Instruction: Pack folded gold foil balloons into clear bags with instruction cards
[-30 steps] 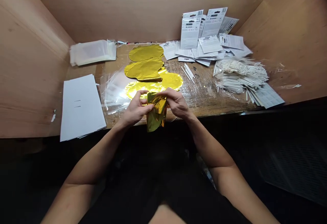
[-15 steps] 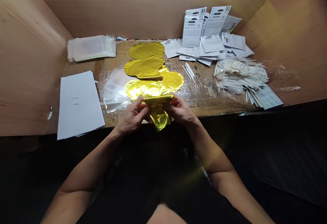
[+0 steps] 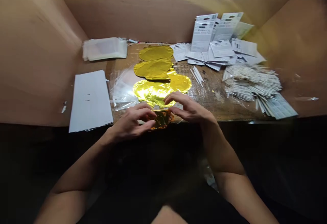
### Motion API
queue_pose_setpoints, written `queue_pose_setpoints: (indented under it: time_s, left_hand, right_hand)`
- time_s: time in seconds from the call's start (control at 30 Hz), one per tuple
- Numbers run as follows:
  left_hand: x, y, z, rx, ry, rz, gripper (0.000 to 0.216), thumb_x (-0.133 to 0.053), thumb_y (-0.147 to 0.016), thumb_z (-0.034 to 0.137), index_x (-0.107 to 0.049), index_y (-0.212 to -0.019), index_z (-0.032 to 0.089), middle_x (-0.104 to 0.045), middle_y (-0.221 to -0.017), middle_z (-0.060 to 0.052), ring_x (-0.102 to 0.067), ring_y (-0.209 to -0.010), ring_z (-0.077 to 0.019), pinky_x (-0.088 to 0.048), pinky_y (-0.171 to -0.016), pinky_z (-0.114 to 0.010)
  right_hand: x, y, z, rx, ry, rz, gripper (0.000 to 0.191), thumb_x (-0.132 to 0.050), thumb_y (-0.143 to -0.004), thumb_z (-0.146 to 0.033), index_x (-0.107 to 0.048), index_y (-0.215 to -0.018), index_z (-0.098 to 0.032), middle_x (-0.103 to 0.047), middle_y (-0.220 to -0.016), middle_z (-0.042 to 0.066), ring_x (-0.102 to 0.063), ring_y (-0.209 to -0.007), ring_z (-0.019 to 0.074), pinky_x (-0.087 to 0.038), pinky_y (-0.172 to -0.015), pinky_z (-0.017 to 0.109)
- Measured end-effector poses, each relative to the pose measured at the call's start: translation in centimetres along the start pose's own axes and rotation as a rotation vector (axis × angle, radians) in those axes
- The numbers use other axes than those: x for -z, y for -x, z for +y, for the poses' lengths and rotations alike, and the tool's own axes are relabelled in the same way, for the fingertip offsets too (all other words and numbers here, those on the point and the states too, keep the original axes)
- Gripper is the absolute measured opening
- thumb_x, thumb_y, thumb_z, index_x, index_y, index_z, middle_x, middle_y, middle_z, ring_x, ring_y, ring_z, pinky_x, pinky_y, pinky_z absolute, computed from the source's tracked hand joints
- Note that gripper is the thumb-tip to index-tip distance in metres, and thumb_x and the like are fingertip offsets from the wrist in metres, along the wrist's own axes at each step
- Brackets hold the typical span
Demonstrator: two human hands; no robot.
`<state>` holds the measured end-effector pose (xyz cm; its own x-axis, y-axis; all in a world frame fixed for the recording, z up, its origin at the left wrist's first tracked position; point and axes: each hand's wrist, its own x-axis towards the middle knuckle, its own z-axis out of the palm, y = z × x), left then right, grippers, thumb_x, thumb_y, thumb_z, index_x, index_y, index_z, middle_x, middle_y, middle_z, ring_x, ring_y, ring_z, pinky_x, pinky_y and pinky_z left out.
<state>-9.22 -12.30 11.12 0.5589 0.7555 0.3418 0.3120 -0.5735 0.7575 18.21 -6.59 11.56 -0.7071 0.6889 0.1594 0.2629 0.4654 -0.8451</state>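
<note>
A folded gold foil balloon (image 3: 161, 119) is at the table's front edge between my hands. My left hand (image 3: 130, 121) holds its left side, thumb in front and fingers curled over. Beside its right edge is my right hand (image 3: 190, 107), with the fingers arched and the thumb apart from them, close to the foil's upper corner. Just beyond lies a shiny, flat gold foil balloon (image 3: 150, 90). Behind it rest a stack of gold foil balloons (image 3: 153, 69) and another gold foil stack (image 3: 155, 52).
White paper sheets (image 3: 90, 110) lie at the left, with clear plastic bags (image 3: 124, 89) beside them and a stack of translucent sleeves (image 3: 104, 49) behind. Printed cards (image 3: 204, 35) pile up at the back right. White straws (image 3: 263, 82) lie at the right. Wooden panels (image 3: 153, 9) enclose the table.
The foil in my hands has been folded up, its hanging lower end no longer showing. My right fingers have spread and lifted. The view has shifted, moving the scene rightward.
</note>
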Motion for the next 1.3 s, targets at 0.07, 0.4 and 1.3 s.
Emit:
queue_pose_setpoints:
  time_s: [0.07,0.4,1.3]
  left_hand:
    - [-0.1,0.4,0.0,-0.023,-0.03,-0.075,0.016,-0.065,-0.101,0.018,-0.077,-0.112,0.02,-0.075,-0.113,-0.01,-0.073,-0.099,-0.0194,-0.058,-0.086,-0.031]
    - [12.9,9.0,-9.2,1.337,-0.763,0.436,0.065,-0.086,-0.086,0.05,-0.066,-0.129,0.005,-0.057,-0.147,-0.034,-0.051,-0.143,-0.0517,-0.045,-0.117,-0.066]
    - [-4.9,-3.3,-3.8,0.402,0.782,0.731,0.055,-0.071,-0.09,0.068,-0.064,-0.119,0.022,-0.076,-0.122,-0.012,-0.073,-0.116,-0.0316,-0.061,-0.097,-0.044]
  right_hand:
    - [-0.4,-1.1,-0.6,0.009,0.107,-0.085,0.015,-0.07,-0.1,-0.035,-0.078,-0.101,-0.022,-0.077,-0.1,0.006,-0.067,-0.092,0.0208,-0.05,-0.084,0.032]
    - [-3.9,-2.5,1.7,-0.251,-0.327,0.004,0.055,-0.077,-0.089,-0.071,-0.071,-0.075,-0.018,-0.061,-0.066,0.002,-0.051,-0.059,0.0145,-0.043,-0.055,0.029]
    - [-5.3,-2.3,1.5,-0.271,-0.655,0.408,0.047,-0.079,-0.088,-0.064,-0.069,-0.099,-0.019,-0.073,-0.091,0.004,-0.066,-0.081,0.0183,-0.057,-0.075,0.031]
